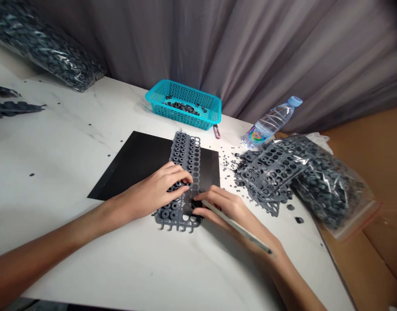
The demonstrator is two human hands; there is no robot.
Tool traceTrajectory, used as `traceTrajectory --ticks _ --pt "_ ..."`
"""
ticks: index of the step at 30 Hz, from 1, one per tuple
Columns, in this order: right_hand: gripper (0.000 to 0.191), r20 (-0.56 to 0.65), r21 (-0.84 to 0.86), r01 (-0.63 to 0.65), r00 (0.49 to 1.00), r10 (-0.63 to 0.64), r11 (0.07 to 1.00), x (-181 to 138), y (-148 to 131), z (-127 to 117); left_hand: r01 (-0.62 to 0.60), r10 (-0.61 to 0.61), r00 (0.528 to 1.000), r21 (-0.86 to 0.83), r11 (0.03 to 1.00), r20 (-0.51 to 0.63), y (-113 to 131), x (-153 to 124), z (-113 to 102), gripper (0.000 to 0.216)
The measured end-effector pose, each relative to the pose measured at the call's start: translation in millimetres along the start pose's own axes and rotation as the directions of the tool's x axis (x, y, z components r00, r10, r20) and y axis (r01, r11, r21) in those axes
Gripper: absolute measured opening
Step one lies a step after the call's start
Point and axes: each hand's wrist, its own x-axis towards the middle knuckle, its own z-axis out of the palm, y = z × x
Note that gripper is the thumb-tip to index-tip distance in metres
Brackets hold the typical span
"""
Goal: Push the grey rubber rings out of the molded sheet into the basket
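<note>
A dark grey moulded rubber sheet point(185, 157) with rows of small ring-shaped plugs lies over a black flat board point(130, 162). The column of holes along its right side is vacant. My left hand point(161, 185) rests on the sheet, thumb and forefinger closed around a small rubber ring point(189, 185). At the sheet's right edge is my right hand point(227, 205), fingers curled around a slim pale stick-like tool point(239, 228). A small dark piece point(196, 202) shows at its fingertips; I cannot tell whether it is gripped.
Behind stands a turquoise basket point(185, 116) with dark pieces inside, beside a small pink cutter point(217, 131). To the right are a water bottle point(271, 123), stacked punched-out sheets point(266, 172) and a filled plastic bag point(331, 190). Another full bag point(56, 52) lies back left.
</note>
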Motion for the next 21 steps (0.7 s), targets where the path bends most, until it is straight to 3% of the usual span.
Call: traceTrajectory --ticks 3,5,9,12,15,18,21 --pt "0.025 -0.003 -0.111 0.064 0.998 -0.065 0.992 -0.1 4.2 -0.9 -0.001 0.001 1.000 -0.005 1.000 -0.008 -2.3 -0.1 1.4 0.015" --pt "0.026 -0.094 -0.146 0.041 0.994 -0.055 0.988 -1.6 12.0 -11.6 0.004 -0.004 1.000 -0.007 1.000 -0.006 -3.4 -0.3 1.7 0.015" --pt "0.029 -0.298 -0.343 -0.244 0.944 0.141 0.907 -13.0 31.9 -46.4 0.019 -0.019 1.000 -0.011 1.000 0.014 -1.7 -0.6 -0.1 0.015" --pt "0.036 -0.281 -0.424 -0.347 0.928 0.243 0.837 -23.8 44.2 -62.2 0.026 -0.026 0.999 -0.003 1.000 0.023 0.6 -0.5 -1.6 0.015" --pt "0.041 -0.299 -0.442 -0.379 0.917 0.265 0.813 -29.9 51.7 -67.5 0.026 -0.026 0.999 0.005 1.000 0.021 0.8 -0.2 -1.4 0.015" --pt "0.041 -0.435 -0.409 -0.409 0.873 0.220 0.815 -28.9 53.6 -68.6 0.017 -0.017 1.000 0.008 1.000 0.025 -0.1 0.3 -0.8 0.015" --pt "0.035 -0.539 -0.313 -0.362 0.829 0.150 0.878 -19.7 46.8 -59.3 0.012 -0.012 0.999 0.011 1.000 0.030 -0.1 0.6 -1.2 0.015"
